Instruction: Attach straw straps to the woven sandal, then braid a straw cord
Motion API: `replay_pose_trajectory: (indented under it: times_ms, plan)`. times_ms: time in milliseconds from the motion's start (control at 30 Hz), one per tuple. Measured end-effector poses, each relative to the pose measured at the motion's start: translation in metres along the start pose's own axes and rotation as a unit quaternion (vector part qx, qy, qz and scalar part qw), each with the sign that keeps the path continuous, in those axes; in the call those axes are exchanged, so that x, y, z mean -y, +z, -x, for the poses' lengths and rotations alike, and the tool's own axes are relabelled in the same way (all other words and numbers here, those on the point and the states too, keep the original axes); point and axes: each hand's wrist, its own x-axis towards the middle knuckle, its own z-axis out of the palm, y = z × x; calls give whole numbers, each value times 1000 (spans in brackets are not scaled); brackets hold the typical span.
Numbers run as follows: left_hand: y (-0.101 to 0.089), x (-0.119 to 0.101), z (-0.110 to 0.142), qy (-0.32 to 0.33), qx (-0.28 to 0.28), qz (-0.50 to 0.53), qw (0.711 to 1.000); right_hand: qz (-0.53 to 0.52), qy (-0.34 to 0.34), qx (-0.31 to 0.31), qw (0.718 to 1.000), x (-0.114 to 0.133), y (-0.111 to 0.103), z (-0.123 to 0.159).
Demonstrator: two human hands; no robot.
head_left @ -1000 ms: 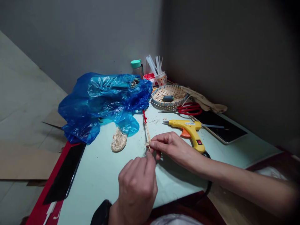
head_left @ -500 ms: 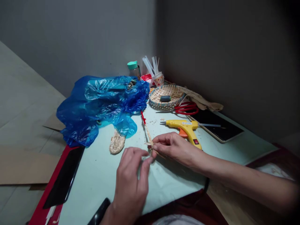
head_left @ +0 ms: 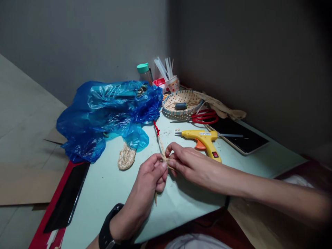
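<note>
A thin braided straw cord (head_left: pixel 161 145) with a red tie at its far end lies on the pale green table (head_left: pixel 109 186). My left hand (head_left: pixel 151 174) is closed, pinching loose straw strands at the cord's near end; one strand hangs below the fingers. My right hand (head_left: pixel 185 162) is closed too, pinching the same end of the cord from the right. The fingertips of both hands meet over the braid. A dark watch sits on my left wrist.
A blue plastic bag (head_left: pixel 109 112) fills the back left, with a woven straw oval (head_left: pixel 126 157) in front of it. A yellow glue gun (head_left: pixel 204 140), red scissors (head_left: pixel 204 117), a woven basket (head_left: pixel 180 103), a tablet (head_left: pixel 241 138), a cup of sticks (head_left: pixel 171 83) and a bottle (head_left: pixel 144 71) stand behind.
My left hand has moved up and forward to meet the right hand at the braid's end and closed on the strands. The right hand has stayed at the cord.
</note>
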Motion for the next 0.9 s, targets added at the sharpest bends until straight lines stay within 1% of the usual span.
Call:
replay_pose_trajectory:
  times_ms: [33, 133, 167, 233, 300, 367, 500, 567, 667, 767, 833, 900]
  plan:
    - [0, 1, 1, 2, -15, -8, 1000, 37, 2, -5, 999, 1, 0, 1]
    - [0, 5, 2, 6, -54, -41, 998, 149, 1, 12, 989, 5, 2, 3]
    - [0, 5, 2, 7, -65, -48, 997, 196, -4, 16, 980, 7, 2, 2]
    - [0, 6, 2, 6, -76, -55, 996, 295, -19, 17, 955, 10, 3, -1]
    - [-1, 7, 1, 9, -80, -58, 995, 364, -41, 13, 930, 14, 4, -3]
    - [-1, 7, 1, 13, -79, -48, 996, 404, -70, -1, 912, 18, 7, -4]
    - [1, 8, 1, 11, -62, 12, 998, 475, -118, -63, 870, 29, 19, 5]
    - [3, 8, 1, 16, -52, 33, 998, 492, -135, -87, 856, 33, 28, 12]
    - [3, 8, 3, 35, -41, 76, 996, 494, -137, -127, 849, 34, 42, 19]
    - [2, 8, 4, 24, -43, 109, 993, 481, -140, -163, 850, 31, 54, 23]
    - [0, 7, 5, 1, -48, 109, 993, 448, -158, -164, 865, 30, 57, 27]
    - [-2, 5, 7, -10, -51, 110, 993, 384, -169, -143, 896, 32, 50, 31]
